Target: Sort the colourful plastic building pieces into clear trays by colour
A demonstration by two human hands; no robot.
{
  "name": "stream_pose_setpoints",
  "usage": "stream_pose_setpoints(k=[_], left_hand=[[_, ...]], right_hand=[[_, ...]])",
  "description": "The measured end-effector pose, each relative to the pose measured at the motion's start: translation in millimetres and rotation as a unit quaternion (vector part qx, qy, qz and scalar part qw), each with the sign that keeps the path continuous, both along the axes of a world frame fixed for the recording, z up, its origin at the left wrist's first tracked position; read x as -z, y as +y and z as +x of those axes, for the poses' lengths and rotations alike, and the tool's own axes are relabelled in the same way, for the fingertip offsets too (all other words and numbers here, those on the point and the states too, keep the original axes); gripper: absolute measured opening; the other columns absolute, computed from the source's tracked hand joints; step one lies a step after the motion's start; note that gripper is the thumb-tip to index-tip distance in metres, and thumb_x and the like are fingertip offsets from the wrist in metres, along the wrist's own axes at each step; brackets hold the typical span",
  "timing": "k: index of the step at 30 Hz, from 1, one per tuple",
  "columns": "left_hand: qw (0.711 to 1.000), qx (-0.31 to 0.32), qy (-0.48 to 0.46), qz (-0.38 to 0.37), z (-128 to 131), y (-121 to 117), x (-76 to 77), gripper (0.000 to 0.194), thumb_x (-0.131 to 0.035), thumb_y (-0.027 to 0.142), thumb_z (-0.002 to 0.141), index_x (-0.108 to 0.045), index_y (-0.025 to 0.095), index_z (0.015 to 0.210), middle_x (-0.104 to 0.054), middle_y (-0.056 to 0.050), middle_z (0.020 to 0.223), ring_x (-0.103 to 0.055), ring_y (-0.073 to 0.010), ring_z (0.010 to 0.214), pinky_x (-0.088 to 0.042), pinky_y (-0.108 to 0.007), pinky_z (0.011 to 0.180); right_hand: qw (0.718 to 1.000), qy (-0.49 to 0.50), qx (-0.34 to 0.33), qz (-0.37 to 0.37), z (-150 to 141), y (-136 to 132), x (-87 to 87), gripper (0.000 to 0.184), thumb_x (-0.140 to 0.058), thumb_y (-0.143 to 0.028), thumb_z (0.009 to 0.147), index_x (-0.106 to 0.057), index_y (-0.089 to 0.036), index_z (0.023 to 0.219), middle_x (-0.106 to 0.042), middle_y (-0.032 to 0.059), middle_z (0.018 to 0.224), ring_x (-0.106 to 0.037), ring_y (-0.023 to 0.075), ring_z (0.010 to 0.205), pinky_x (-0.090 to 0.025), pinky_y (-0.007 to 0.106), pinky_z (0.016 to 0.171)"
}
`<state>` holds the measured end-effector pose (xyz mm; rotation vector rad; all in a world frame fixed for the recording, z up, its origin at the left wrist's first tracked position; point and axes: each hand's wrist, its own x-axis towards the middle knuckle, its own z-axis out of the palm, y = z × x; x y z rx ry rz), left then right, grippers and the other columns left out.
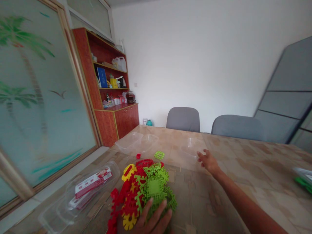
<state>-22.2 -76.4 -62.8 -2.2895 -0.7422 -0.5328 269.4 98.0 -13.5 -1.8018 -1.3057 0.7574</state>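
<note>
My left hand (149,221) is spread on the near side of the heap of red, green and yellow interlocking plastic pieces (146,191), though I can't tell if it's gripping; a broad, gentle touch suits a loose pile. My right hand (207,161) hangs open and empty beyond the heap, near a clear plastic tub (192,146) on the desk (255,162).

My table (226,191), tan marbled top. On it: one heap of red, yellow and green interlocking plastic pieces (154,188), lower centre; one loose green piece (159,155); clear plastic trays (129,142), far edge; one clear case (80,198), lower left; one green-and-white packet (303,178), right edge.
</note>
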Motion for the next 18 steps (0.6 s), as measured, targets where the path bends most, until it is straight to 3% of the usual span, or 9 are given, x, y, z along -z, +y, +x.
stream_pose_setpoints(k=[3,6,10,13,18], left_hand=[[1.000,-0.008,-0.022,0.019,-2.7,4.2,-10.7,0.024,-0.047,0.035,0.097,-0.064,0.026,0.112,-0.070,0.009,0.109,-0.054,-0.0082,0.114,-0.016,-0.027,0.116],[1.000,0.001,-0.025,0.013,-4.3,8.3,-21.4,0.022,-0.046,0.032,0.098,-0.066,0.027,0.103,-0.071,0.009,0.104,-0.057,-0.0110,0.108,0.004,-0.038,0.117],[1.000,-0.008,-0.005,-0.003,-11.4,14.9,-21.4,0.019,-0.048,0.031,0.096,-0.067,0.029,0.093,-0.069,0.004,0.107,-0.055,-0.0195,0.110,0.009,-0.049,0.113],[0.999,-0.025,0.018,-0.019,-19.2,19.9,-19.1,0.018,-0.052,0.037,0.092,-0.065,0.028,0.101,-0.066,-0.001,0.116,-0.052,-0.0239,0.116,0.010,-0.050,0.112],[0.996,-0.046,0.058,-0.039,-26.2,25.2,-24.9,0.038,-0.056,0.054,0.084,-0.063,0.024,0.107,-0.064,-0.005,0.121,-0.053,-0.0284,0.115,0.017,-0.053,0.109]], right_hand=[[1.000,0.007,-0.012,-0.021,-15.6,14.0,3.4,0.027,-0.053,-0.034,0.094,-0.056,-0.015,0.114,-0.063,0.0037,0.097,-0.062,0.0132,0.072,-0.054,0.030,0.063],[0.999,0.025,-0.035,-0.021,-36.0,25.2,5.9,0.030,-0.053,-0.034,0.094,-0.055,-0.016,0.117,-0.063,0.0059,0.105,-0.064,0.0163,0.081,-0.055,0.034,0.069],[0.996,0.049,-0.076,-0.010,-64.9,38.4,8.7,0.031,-0.054,-0.034,0.093,-0.054,-0.016,0.119,-0.061,0.0071,0.111,-0.063,0.0186,0.089,-0.054,0.038,0.075],[0.992,0.064,-0.107,-0.004,-87.1,47.7,10.5,0.031,-0.055,-0.033,0.093,-0.055,-0.017,0.119,-0.060,0.0075,0.114,-0.063,0.0196,0.092,-0.054,0.039,0.078],[0.983,0.092,-0.159,0.004,-114.6,50.4,10.4,0.030,-0.055,-0.033,0.093,-0.055,-0.016,0.118,-0.061,0.0071,0.112,-0.063,0.0192,0.091,-0.054,0.039,0.077]])
